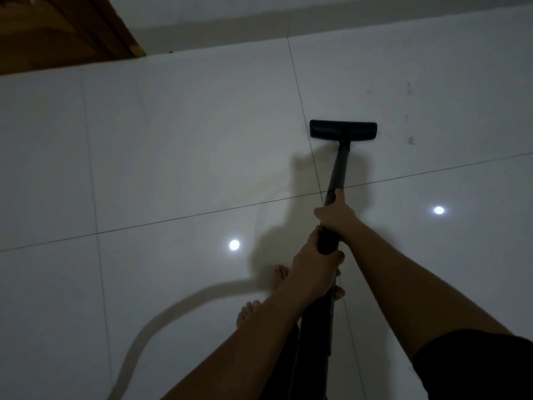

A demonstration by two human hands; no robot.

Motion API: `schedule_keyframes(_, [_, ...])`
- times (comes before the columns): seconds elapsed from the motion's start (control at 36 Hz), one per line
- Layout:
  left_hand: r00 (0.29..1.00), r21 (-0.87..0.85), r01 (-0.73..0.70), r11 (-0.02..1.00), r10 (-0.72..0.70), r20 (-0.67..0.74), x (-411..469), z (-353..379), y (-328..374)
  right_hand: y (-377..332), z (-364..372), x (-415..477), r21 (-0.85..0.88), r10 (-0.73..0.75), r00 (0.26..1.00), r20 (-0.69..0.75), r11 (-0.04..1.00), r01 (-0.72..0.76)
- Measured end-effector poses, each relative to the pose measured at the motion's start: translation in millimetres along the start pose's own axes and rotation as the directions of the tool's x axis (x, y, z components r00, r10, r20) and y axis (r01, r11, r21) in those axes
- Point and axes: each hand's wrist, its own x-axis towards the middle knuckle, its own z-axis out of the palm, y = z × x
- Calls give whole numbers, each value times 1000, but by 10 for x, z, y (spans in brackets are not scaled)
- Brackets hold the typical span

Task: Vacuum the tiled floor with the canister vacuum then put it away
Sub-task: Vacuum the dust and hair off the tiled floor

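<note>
Left hand (314, 269) and right hand (336, 215) curl fingers (336, 255) round the wand (337, 168); beyond the fingers, the floor head (343, 130) risks missing smudges (411, 140) further right if pushed straight.

Stretched left forearm (245, 336) and right forearm (403, 269) forward and down, converging. Gripped wand (338, 168) with right hand (336, 215) in front, one digit laid forward along it; clasped left hand (313, 269) just behind, fingers curled underneath. Wore dark sleeve (476, 365) on right upper arm
</note>
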Motion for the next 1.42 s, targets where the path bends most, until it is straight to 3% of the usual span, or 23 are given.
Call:
schedule_keyframes(0.53, [999, -56, -5, 998, 2, -51, -362, 391, -561, 641, 25, -364, -83, -87, 996, -7, 993, 86])
schedule_keyframes(0.81, [996, -15, -41, 999, 39, -85, -526, 500, -686, 777, -32, -539, 6, -118, 992, -33, 993, 119])
schedule_keyframes(1.0, [996, -58, -11, 998, 6, -92, -637, 649, -727, 888, -74, -614, -74, -109, 994, -15, 991, 108])
schedule_keyframes(1.19, [994, -83, 5, 997, -14, -113, -746, 585, -843, 950, 91, -716, -188, -116, 993, 25, 975, 119])
schedule_keyframes(1.42, [988, -43, -44, 998, 37, -153, -939, 283, -1058, 939, 483, -922, -102, -148, 988, 53, 983, 152])
